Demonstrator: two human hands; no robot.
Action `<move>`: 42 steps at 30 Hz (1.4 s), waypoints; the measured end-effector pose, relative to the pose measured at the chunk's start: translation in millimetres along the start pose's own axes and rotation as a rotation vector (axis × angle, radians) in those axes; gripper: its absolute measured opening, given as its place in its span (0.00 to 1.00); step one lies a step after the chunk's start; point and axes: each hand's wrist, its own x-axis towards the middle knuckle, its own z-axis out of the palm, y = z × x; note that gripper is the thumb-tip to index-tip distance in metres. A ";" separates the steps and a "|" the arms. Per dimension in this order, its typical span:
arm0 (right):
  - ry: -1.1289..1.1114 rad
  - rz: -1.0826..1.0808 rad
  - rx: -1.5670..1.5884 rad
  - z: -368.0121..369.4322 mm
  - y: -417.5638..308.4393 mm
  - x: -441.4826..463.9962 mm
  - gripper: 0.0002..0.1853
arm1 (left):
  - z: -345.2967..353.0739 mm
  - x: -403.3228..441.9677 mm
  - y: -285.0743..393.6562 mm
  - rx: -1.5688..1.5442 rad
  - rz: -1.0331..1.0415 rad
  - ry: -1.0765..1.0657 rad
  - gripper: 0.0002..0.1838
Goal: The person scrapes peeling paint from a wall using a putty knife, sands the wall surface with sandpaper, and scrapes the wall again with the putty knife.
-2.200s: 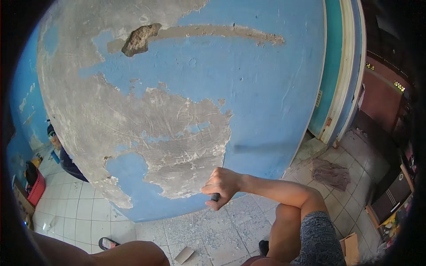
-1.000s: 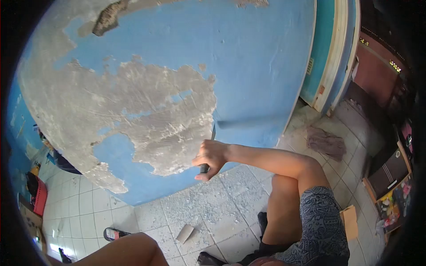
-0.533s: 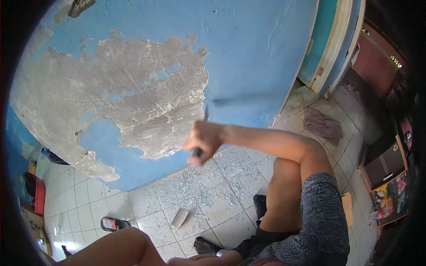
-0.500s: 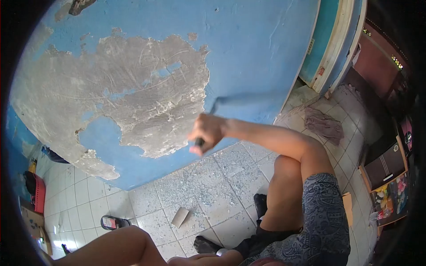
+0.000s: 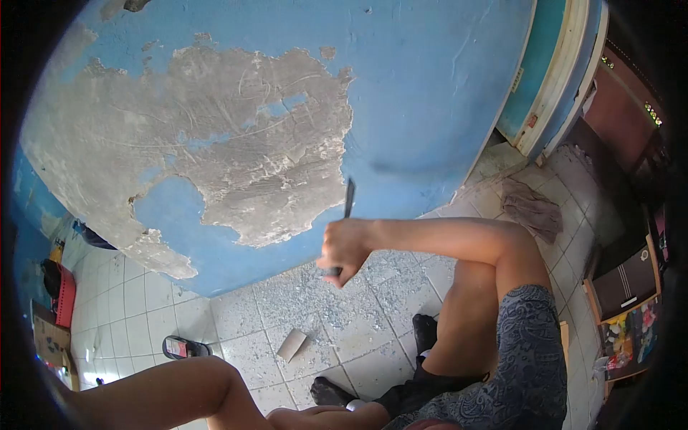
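My right hand (image 5: 347, 249) is wrapped round the dark handle of a scraper-like tool, its narrow dark blade (image 5: 350, 197) pointing up toward the wall. The blade is near the lower right edge of a bare grey patch (image 5: 287, 161) where the blue paint (image 5: 423, 107) is gone. Whether the blade touches the wall is hard to tell. A blurred shadow lies on the blue paint to its right. My left hand is outside the view.
Paint flakes (image 5: 315, 294) and a small flat piece (image 5: 292, 345) lie on the tiles. A sandal (image 5: 185, 348) and red basket (image 5: 65, 297) are at left, a cloth (image 5: 530, 209) and shelf (image 5: 627, 276) at right. Dark clothing of another person (image 5: 94, 235) shows behind the wall.
The view has tilted down, showing more floor. My right hand has kept its hold on the tool, and has dropped slightly away from the wall patch since half a second ago.
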 end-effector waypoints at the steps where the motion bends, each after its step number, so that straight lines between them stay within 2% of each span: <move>1: -0.006 -0.031 -0.013 -0.1 -7.7 10.8 0.25 | -2.1 1.9 -0.4 0.009 0.000 -0.026 0.33; 3: 0.049 -0.093 0.017 14.6 2.5 18.1 0.25 | 9.1 3.5 2.4 0.025 0.004 0.028 0.31; 6: -0.099 0.191 -0.047 6.8 54.0 -8.8 0.25 | 12.6 0.1 2.1 -0.017 0.008 0.046 0.31; 10: 0.000 0.077 -0.006 10.0 18.5 6.6 0.25 | 9.6 -2.1 0.6 -0.046 0.009 0.039 0.31; 14: -0.037 0.063 -0.035 12.6 25.1 21.7 0.27 | 14.3 -4.5 1.7 -0.068 0.005 0.043 0.31; 18: -0.176 0.048 0.012 12.5 3.7 37.5 0.29 | 8.6 -8.0 -0.3 -0.094 -0.002 0.062 0.31; 19: -0.086 -0.043 0.076 8.9 -8.4 44.0 0.29 | 6.5 -11.0 0.0 -0.097 -0.005 0.069 0.31; 23: -0.004 0.195 0.136 11.4 41.3 25.5 0.24 | 6.4 -10.4 -0.7 -0.120 -0.006 0.068 0.31; 27: 0.110 0.027 0.182 13.3 6.7 26.2 0.21 | 4.7 -15.2 -3.0 -0.125 -0.005 0.075 0.31; 31: 0.196 0.047 0.075 8.1 27.4 27.8 0.22 | 5.0 -16.2 -1.2 -0.138 0.002 0.072 0.31; 34: 0.247 -0.021 0.239 20.1 6.4 31.9 0.22 | 6.6 -15.5 -2.6 -0.145 -0.001 0.076 0.31; 35: 0.240 -0.106 0.230 15.0 -5.3 36.3 0.22 | 5.2 -17.0 -1.3 -0.146 0.002 0.082 0.31; 38: 0.133 0.113 0.116 6.5 34.0 24.8 0.25 | 6.9 -19.6 -0.4 -0.167 -0.005 0.072 0.30; 39: 0.212 0.110 0.171 13.2 28.0 27.8 0.25 | 9.4 -18.6 -1.0 -0.169 -0.003 0.069 0.30; 42: 0.336 -0.156 0.244 23.0 0.7 37.6 0.22 | 14.3 -18.1 -2.2 -0.187 -0.010 0.069 0.30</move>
